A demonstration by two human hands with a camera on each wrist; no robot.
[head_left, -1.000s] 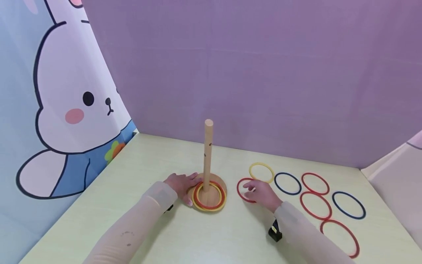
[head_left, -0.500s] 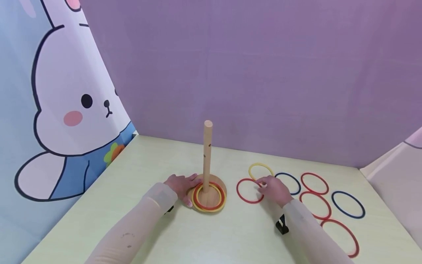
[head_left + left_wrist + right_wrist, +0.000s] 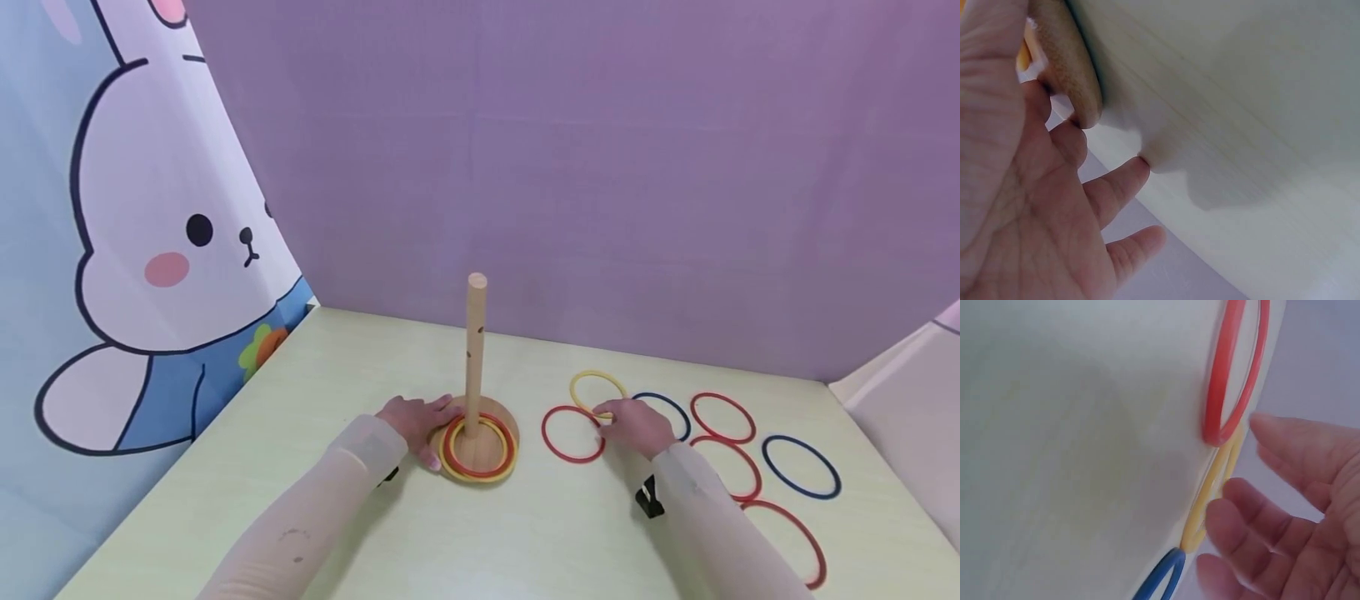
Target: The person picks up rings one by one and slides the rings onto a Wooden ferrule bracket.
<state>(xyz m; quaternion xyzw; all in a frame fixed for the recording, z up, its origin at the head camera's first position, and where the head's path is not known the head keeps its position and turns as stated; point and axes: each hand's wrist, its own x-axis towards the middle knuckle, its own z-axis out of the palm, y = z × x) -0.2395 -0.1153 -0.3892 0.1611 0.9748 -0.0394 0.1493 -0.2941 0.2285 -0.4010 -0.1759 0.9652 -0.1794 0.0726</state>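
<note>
A wooden post [image 3: 476, 358] stands upright on a round wooden base [image 3: 480, 454]; a red ring and yellow rings lie around its foot. My left hand [image 3: 417, 425] rests against the base's left edge, fingers spread. In the left wrist view its index and middle fingertips touch the base's rim [image 3: 1069, 62]. My right hand [image 3: 637, 423] is at the near side of a flat yellow ring [image 3: 596, 372], beside a red ring [image 3: 543, 433]. In the right wrist view, thumb and fingers are apart, the fingertips close to the yellow ring [image 3: 1200, 500]; contact is unclear.
A blue ring [image 3: 681, 410] is partly behind my right hand. Farther right lie another blue ring [image 3: 813, 495] and several red rings, including one [image 3: 712, 394] at the back and one [image 3: 821, 558] near the front. A purple cloth [image 3: 600, 208] hangs behind the table.
My right hand has moved right and slightly back, from over the red ring to the yellow ring's near edge. My left hand stays at the base.
</note>
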